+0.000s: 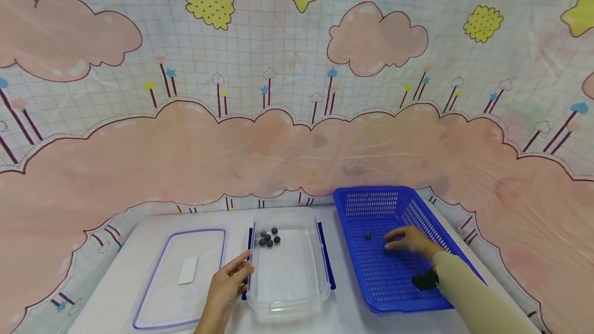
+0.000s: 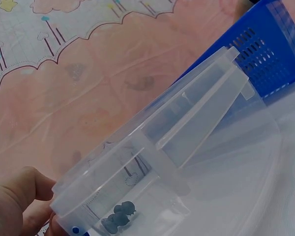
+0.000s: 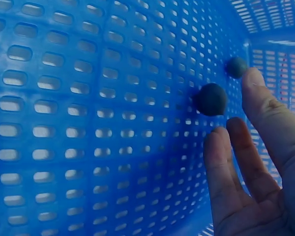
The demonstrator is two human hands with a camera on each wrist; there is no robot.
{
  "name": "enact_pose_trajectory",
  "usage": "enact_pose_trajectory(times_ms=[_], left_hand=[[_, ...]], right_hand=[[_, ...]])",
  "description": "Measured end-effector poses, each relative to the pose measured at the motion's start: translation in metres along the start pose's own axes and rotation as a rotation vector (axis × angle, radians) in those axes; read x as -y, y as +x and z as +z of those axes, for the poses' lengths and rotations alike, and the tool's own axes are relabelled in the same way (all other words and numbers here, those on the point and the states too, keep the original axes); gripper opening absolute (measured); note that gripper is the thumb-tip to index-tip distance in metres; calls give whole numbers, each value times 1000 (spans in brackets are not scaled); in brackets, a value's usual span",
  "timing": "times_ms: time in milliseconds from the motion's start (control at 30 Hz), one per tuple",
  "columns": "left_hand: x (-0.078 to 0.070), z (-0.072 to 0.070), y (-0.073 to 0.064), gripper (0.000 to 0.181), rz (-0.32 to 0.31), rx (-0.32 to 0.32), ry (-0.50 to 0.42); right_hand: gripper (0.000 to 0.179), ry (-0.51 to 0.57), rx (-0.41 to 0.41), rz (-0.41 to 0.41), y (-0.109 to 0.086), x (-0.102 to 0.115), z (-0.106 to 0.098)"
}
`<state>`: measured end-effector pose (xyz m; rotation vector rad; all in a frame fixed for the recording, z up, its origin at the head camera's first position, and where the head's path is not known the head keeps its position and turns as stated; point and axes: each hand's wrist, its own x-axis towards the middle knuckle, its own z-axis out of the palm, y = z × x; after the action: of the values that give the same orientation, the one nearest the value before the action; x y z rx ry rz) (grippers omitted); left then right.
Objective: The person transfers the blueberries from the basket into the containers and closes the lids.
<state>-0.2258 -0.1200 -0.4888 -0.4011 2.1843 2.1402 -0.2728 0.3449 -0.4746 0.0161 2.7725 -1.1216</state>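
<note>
Inside the blue basket (image 1: 352, 267), my right hand (image 1: 410, 241) reaches down with thumb and fingers spread around a small dark ball (image 3: 211, 100). Its fingertips are close to that ball but not closed on it. A second dark ball (image 1: 368, 235) lies farther back in the basket. With my left hand (image 1: 226, 282) I grip the left side wall of a clear plastic box (image 1: 292, 277), by its blue latch. Several similar dark balls (image 1: 269, 243) sit grouped at the box's back left; in the left wrist view the dark balls (image 2: 119, 217) show through the wall.
Left of the box lies a flat clear lid (image 1: 162, 272) with a blue rim and a white label (image 1: 187, 270). A blue latch (image 1: 326, 256) hangs along the box's right side. Behind the white table (image 1: 106, 287) hangs a patterned cloth (image 1: 278, 159).
</note>
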Motion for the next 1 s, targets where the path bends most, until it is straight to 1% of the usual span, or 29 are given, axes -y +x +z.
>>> enact_pose_trajectory(times_ms=[200,267,467,633,833,1000], left_hand=[[1,0,0,49,-4,-2,4],[1,0,0,49,-4,-3,5],[0,0,-1,48,6,0,-9],[0,0,0,48,-1,-1,-9],[-1,0,1,49,-17,-1,-21],[-2,0,1,49,-24,-2,-33]], right_hand=[[35,-11,37,2,-1,-2,2],[36,-14,49,-14,-2,-2,3],[36,26,79,-33,-4,-3,3],[34,40,79,-17,-2,-4,3],[31,26,73,9,1,-6,5],[28,25,68,11,2,-6,5]])
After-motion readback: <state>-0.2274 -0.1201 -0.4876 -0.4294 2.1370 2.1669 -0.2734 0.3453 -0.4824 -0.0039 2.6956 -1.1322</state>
